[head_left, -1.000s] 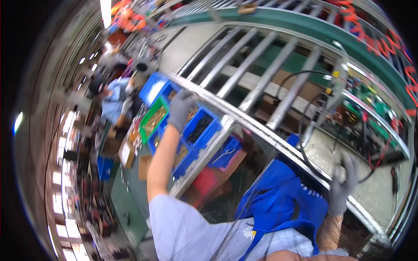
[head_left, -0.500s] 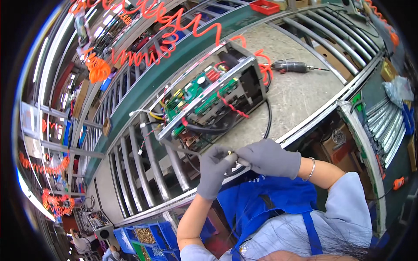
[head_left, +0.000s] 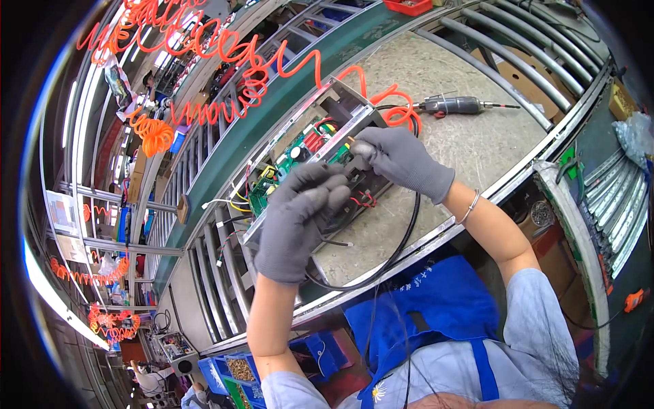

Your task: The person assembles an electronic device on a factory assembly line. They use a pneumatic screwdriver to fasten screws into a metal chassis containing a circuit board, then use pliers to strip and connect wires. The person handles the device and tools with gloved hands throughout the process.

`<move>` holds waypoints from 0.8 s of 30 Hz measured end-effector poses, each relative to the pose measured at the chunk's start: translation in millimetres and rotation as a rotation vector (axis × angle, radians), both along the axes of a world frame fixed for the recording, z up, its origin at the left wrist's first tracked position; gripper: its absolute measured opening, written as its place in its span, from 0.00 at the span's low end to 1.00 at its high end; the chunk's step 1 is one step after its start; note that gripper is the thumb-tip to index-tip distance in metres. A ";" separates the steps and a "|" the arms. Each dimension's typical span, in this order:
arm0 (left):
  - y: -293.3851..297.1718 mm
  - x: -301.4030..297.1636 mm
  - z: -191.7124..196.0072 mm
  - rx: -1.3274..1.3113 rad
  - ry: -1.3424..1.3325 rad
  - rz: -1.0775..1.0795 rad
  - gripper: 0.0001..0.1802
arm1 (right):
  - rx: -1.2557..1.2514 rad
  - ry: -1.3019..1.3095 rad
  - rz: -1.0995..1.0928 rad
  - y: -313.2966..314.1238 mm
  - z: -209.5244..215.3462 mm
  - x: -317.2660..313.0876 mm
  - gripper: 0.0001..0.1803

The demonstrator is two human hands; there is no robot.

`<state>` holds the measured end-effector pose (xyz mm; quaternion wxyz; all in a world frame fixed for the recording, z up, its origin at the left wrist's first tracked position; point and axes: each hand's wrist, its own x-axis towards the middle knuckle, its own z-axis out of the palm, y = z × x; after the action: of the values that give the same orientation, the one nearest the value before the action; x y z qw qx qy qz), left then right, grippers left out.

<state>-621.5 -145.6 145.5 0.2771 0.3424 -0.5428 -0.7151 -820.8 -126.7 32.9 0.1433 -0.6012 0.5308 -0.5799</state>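
Observation:
An open metal chassis (head_left: 354, 123) with green circuit boards (head_left: 298, 151) lies tilted on the bench. My right hand (head_left: 402, 162), in a grey glove, is at its near right side; thumb and fingers pinch a small brass-coloured piece (head_left: 351, 139), its kind too small to tell. My left hand (head_left: 296, 221), gloved likewise, is over the near side of the chassis with curled fingers. Whatever it grips, if anything, is hidden. Red wires (head_left: 364, 200) show between the hands. A black cable (head_left: 413, 228) loops from the chassis along the bench's near edge.
A power screwdriver (head_left: 463, 105) lies right of the chassis by a coiled orange hose (head_left: 398, 109). Metal rollers (head_left: 218, 283) flank the worktop (head_left: 470, 143) on both sides. Blue bins (head_left: 238, 368) of small parts stand at lower left. A red tray (head_left: 409, 7) sits at the far edge.
Both hands have risen from the bench's near edge to the chassis, moving apart. The right carries the small brass-coloured piece. The chassis is nearer and the black cable's loop now shows in front.

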 end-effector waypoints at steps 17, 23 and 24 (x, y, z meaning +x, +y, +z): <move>37.9 47.0 -95.2 0.227 0.196 0.063 0.20 | 0.316 -0.413 0.094 6.0 26.6 19.5 0.20; 48.9 51.0 -91.9 0.147 0.183 0.098 0.22 | 0.478 -0.365 0.065 -0.8 25.4 2.8 0.27; 52.3 54.1 -92.0 0.132 0.181 0.089 0.22 | 0.462 -0.354 0.058 -0.2 24.7 2.7 0.28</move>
<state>-567.4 -93.4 53.4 0.3333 0.3175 -0.4515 -0.7644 -818.1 -127.0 57.6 0.3832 -0.4569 0.5982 -0.5353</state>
